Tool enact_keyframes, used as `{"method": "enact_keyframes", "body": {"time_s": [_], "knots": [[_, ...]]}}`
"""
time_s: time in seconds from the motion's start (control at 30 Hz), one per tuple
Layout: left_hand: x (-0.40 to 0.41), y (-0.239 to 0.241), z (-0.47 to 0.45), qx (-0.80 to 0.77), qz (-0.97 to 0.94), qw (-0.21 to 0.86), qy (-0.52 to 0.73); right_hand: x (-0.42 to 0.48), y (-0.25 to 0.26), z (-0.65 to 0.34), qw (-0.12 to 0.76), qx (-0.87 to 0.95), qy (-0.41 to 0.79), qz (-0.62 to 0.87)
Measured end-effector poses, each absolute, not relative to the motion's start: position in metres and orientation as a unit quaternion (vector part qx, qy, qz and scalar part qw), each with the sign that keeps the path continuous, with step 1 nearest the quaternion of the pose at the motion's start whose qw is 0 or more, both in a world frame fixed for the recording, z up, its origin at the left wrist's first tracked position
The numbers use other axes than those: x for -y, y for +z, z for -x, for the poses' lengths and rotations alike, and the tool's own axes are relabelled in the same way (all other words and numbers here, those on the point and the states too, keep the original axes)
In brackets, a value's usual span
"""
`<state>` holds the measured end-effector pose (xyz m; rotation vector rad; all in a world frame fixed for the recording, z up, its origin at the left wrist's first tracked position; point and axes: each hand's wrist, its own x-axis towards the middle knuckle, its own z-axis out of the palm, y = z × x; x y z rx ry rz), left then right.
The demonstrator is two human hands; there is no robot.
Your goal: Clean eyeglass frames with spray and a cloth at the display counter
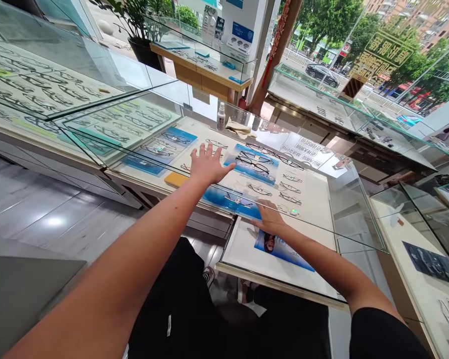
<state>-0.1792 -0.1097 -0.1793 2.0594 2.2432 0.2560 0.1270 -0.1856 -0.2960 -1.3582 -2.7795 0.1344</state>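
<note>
My left hand (209,168) is spread flat over the glass top of a display case (318,192), its fingers wide apart and holding nothing. Beneath the glass lie several pairs of eyeglasses, among them a black-framed pair (253,162) on a blue card (271,178). My right hand (271,218) reaches in under the glass from the pulled-out drawer (241,249), fingers extended and apart, partly veiled by reflections. Just left of it is a thin-framed pair of eyeglasses (238,199) on another blue card (215,197); I cannot tell whether the fingers touch it.
A blue card with a portrait (280,249) lies in the drawer. On the glass stand a spray bottle (221,116) and a beige cloth (239,129). More glass cases flank both sides. A grey surface (30,294) is at lower left.
</note>
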Motion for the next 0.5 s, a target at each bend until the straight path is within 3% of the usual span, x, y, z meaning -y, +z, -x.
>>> {"method": "enact_keyframes", "body": {"time_s": [0.23,0.5], "knots": [[0.11,-0.181,0.179,-0.732,-0.672,0.051,0.095,0.208,-0.279,-0.145,-0.016,0.872,0.05,0.486],[0.111,-0.179,0.179,-0.731,-0.674,0.056,0.091,0.151,-0.302,-0.162,-0.062,0.809,0.03,0.583]]}}
